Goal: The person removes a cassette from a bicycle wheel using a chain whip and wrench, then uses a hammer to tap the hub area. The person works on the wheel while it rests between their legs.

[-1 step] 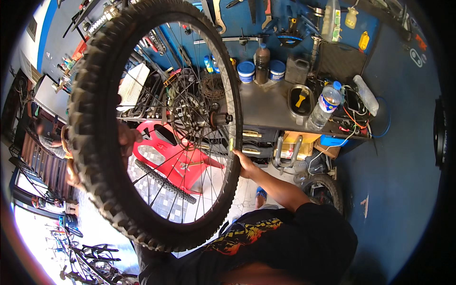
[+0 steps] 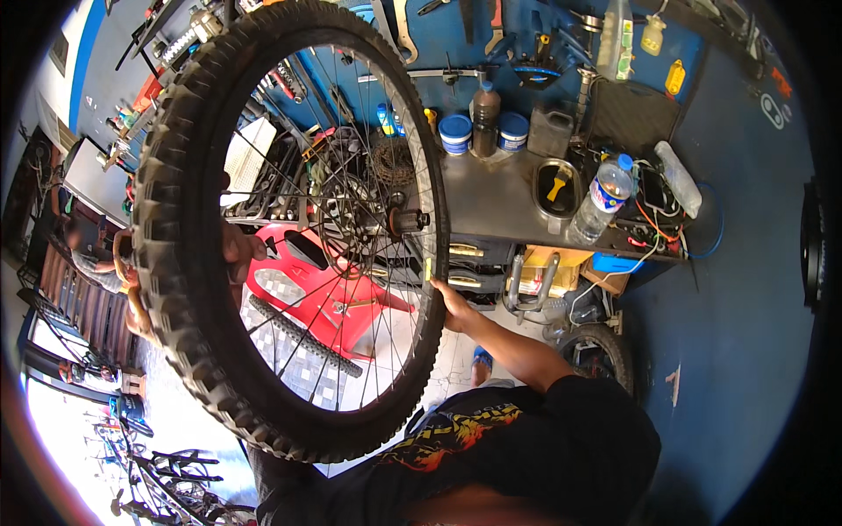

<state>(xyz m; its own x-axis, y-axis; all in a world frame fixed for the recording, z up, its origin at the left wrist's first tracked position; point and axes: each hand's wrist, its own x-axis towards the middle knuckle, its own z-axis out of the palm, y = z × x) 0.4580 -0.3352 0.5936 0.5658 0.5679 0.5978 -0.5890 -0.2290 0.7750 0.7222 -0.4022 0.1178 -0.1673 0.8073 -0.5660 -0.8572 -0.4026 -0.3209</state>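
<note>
A bicycle wheel with a black knobbly tyre [image 2: 180,254] is held up in front of me, tilted, filling the left and middle of the view. Its hub [image 2: 408,221] has a bare cassette body, and a disc rotor [image 2: 351,210] shows behind the spokes. My left hand [image 2: 239,252] grips the tyre on the left; its fingers show inside the rim, and the tyre hides much of the hand. On the right side, my right hand [image 2: 452,304] is closed on the tyre and rim, near a yellow label on the rim.
Behind the wheel runs a dark workbench [image 2: 491,197] with blue-lidded tubs, bottles, a brush in a metal tray [image 2: 555,210] and cables. A red plastic chair [image 2: 351,307] stands below, with another tyre [image 2: 303,336] by it. Tools hang on the blue wall; a person [image 2: 92,259] is at far left.
The wheel's left side has shifted very slightly to the right. Both hands keep their hold on it.
</note>
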